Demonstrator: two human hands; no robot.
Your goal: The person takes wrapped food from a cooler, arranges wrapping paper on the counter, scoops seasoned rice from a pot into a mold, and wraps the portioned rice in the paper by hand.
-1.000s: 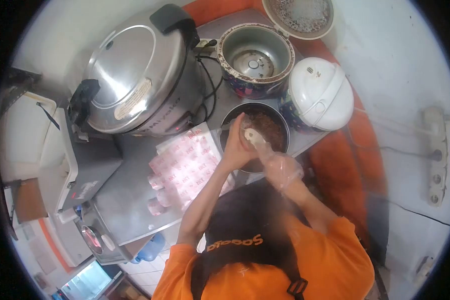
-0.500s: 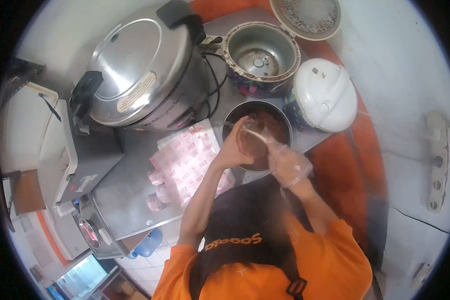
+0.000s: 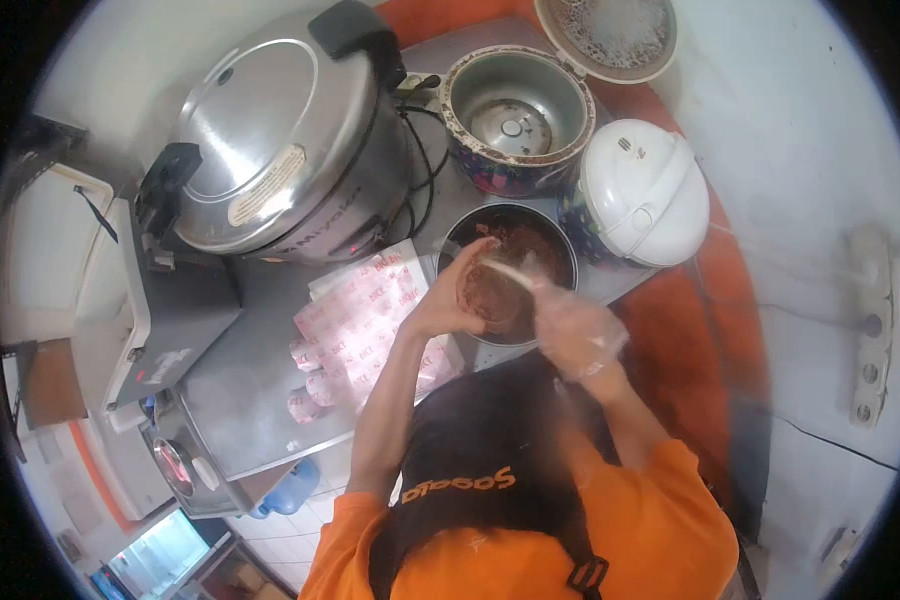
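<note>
- The grey metal table [image 3: 240,420] bears the cookers, the pot and the paper.
- The big rice cooker [image 3: 260,150], steel with black handles, stands at the back left with its lid down.
- The open cooker [image 3: 500,178] stands behind the pot; its rim is stained brown and its lid [image 3: 620,35] is tipped back.
- The white-lidded cooker [image 3: 642,195] is closed and stands just right of the pot.
- The printed paper [image 3: 370,310], pink on white, lies left of the pot, in front of the big rice cooker.
- The round pot [image 3: 572,290] sits near the front edge of the table.
- The brown food [image 3: 530,240] lies in the pot, partly hidden by the hands.
- The right hand [image 3: 578,335], in a clear plastic glove, is closed around the spoon's handle.
- The left hand [image 3: 445,300] curves over the pot's left side, thumb and fingers apart around a rounded brown shape; I cannot tell whether it grips a vessel.
- The pale spoon [image 3: 510,271] slants over the pot, its far end near the left fingers.
- The small pink wrapped bundles [image 3: 317,388] lie in a row along the paper's left edge.
</note>
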